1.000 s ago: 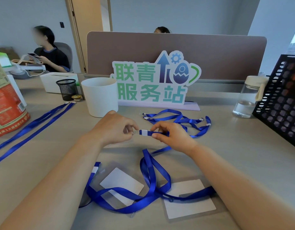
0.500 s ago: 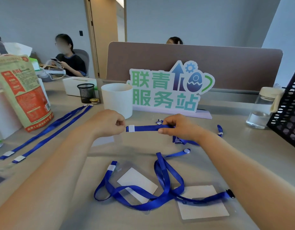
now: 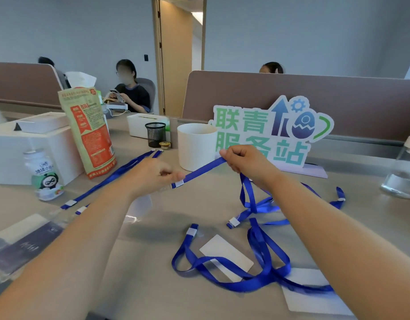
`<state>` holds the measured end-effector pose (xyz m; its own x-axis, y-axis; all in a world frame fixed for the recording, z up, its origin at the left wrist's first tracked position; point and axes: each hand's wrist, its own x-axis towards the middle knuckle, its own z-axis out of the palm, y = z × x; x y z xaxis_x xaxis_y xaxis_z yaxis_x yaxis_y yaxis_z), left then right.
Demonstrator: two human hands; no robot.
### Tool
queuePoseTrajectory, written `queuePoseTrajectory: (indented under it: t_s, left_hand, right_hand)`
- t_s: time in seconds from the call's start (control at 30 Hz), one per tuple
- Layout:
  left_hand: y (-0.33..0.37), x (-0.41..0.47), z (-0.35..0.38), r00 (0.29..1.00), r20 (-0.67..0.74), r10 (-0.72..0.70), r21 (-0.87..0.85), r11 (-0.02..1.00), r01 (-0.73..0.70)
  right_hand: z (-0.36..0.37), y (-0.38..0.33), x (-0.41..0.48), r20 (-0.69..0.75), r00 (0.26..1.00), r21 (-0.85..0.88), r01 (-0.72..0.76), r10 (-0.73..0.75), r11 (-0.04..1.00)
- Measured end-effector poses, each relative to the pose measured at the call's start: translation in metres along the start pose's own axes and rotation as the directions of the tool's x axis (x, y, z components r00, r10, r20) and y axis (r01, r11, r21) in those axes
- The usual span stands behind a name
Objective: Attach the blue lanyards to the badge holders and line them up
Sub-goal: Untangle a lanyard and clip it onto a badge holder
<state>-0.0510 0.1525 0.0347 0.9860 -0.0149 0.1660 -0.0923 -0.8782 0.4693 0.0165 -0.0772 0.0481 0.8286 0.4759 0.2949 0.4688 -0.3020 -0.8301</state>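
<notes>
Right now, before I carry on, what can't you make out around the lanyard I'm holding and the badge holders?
Head view, the only one:
1. Held lanyard, near end: the left hand covers it, so whether it is clipped to the clear badge holder is unclear.
2. Near-right badge holder: partly covered by the right forearm.
3. Glass bottle: cut off by the right edge.

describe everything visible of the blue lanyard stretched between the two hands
The blue lanyard is a flat, fabric-looking ribbon, held taut in the air and sloping up to the right. The left hand pinches its end by a white band; the right hand grips it higher up. Beyond that hand it hangs down in loops onto the desk.
</notes>
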Motion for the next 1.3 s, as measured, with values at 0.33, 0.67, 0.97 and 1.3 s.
queuePoseTrajectory:
  t_s: [0.33,0.67,0.97,1.3]
  left_hand:
    - [0.016,0.011,0.001,0.997,-0.063,0.052,-0.284,0.957,-0.068]
    - [0.058,0.063,0.017,0.992,-0.123,0.0,-0.503,0.862,-0.062]
    - [0.083,0.1,0.045,0.975,-0.205,-0.086,-0.557,0.829,-0.044]
    - [0.104,0.12,0.074,0.962,-0.236,-0.138,-0.589,0.807,-0.028]
  right_hand:
    - [-0.027,0.001,0.025,-0.287,0.953,-0.358,-0.014,-0.096,0.933]
    - [-0.105,0.013,0.018,-0.373,0.924,-0.441,-0.093,-0.088,0.893]
    - [-0.156,0.02,0.011,-0.487,0.843,-0.623,-0.153,-0.227,0.767]
    - [-0.207,0.044,-0.021,-0.737,0.676,-0.463,-0.475,-0.027,0.749]
